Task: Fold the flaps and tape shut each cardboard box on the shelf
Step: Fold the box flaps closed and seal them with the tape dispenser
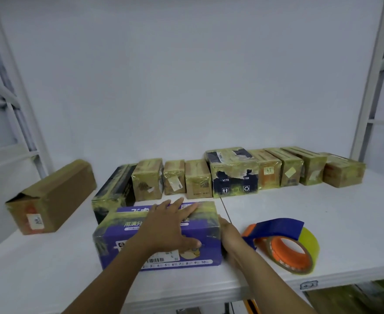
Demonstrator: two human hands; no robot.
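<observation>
Left hand (165, 226) flat on glossy, tape-wrapped purple rectangular cardboard box (118, 248).

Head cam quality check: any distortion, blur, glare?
Head view: wide-angle lens splays the shelf uprights outward; lighting flat, faint shadow under the purple box; right hand slightly blurred; taped back-row boxes show dull sheen, no harsh glare.
</observation>
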